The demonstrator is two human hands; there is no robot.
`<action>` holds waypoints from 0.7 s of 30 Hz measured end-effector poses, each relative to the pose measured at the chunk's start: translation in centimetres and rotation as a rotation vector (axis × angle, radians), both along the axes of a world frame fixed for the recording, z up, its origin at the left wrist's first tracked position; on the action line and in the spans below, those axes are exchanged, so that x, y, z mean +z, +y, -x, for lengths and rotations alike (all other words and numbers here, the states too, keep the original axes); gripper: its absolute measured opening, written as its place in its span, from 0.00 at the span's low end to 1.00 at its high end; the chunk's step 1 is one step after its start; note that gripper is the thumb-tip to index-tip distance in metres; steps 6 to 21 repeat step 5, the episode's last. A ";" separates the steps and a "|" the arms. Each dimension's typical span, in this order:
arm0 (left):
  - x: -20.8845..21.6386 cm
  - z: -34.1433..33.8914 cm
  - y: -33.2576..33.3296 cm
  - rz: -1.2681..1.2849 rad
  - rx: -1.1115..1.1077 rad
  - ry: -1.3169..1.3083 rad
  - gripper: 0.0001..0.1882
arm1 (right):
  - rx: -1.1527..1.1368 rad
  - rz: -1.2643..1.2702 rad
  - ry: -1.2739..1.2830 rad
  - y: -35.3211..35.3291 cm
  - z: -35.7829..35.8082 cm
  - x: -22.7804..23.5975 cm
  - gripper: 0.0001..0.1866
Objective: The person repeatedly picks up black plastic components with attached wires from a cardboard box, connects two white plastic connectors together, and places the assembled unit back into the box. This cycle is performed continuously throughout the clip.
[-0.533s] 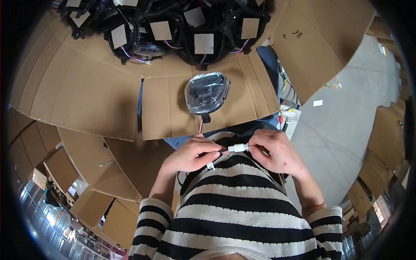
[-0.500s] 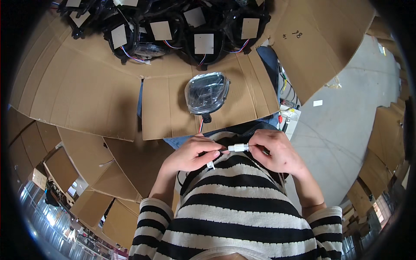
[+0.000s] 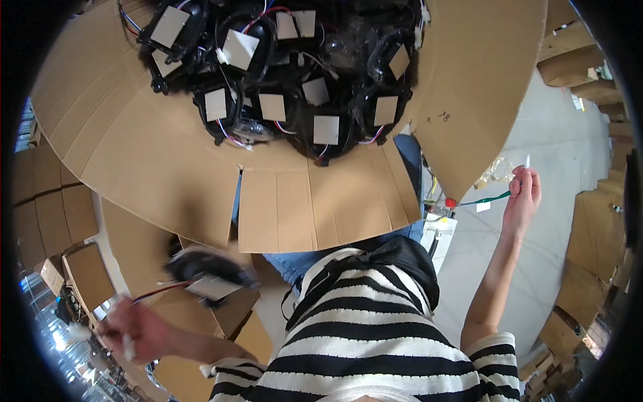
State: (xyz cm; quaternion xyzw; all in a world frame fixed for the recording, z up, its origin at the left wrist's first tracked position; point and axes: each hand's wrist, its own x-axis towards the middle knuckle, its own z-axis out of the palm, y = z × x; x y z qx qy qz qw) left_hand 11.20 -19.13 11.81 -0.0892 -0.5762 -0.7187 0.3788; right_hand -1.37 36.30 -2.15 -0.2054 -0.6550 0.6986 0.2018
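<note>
Out to the left, my left hand (image 3: 137, 331), smeared by motion, is closed on a thin dark-and-red cable (image 3: 161, 292). From that cable a black vehicle lamp (image 3: 211, 271) with a pale square label hangs in the air, blurred, above the cartons. White connector bits stick out by the fingers. My right hand (image 3: 524, 194) is stretched to the right, its fingers pinched on a white connector (image 3: 528, 161). A green wire (image 3: 492, 198) runs from that hand to a red clip (image 3: 451, 202) by the open carton.
Ahead stands a large open carton (image 3: 321, 208) with its flaps spread. Several black lamps (image 3: 326, 130) with pale labels and coloured wires are piled in it. A white box-like device (image 3: 439, 234) sits right of my waist. Cardboard boxes (image 3: 589, 234) line the far right.
My hands, together at the white connector before, are now far apart. The lamp has left the carton flap and hangs at the left. My right hand has moved out right with the green wire.
</note>
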 end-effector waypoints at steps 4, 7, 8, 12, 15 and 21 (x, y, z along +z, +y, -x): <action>4.8 -3.7 -9.0 0.129 0.523 -0.008 0.19 | -0.074 0.069 0.106 3.0 2.7 -0.9 0.05; 5.1 -5.2 -13.1 0.088 0.656 -0.050 0.20 | -0.092 0.093 0.147 4.6 3.7 -1.7 0.06; 5.1 -5.2 -13.1 0.088 0.656 -0.050 0.20 | -0.092 0.093 0.147 4.6 3.7 -1.7 0.06; 5.1 -5.2 -13.1 0.088 0.656 -0.050 0.20 | -0.092 0.093 0.147 4.6 3.7 -1.7 0.06; 5.1 -5.2 -13.1 0.088 0.656 -0.050 0.20 | -0.092 0.093 0.147 4.6 3.7 -1.7 0.06; 5.1 -5.2 -13.1 0.088 0.656 -0.050 0.20 | -0.092 0.093 0.147 4.6 3.7 -1.7 0.06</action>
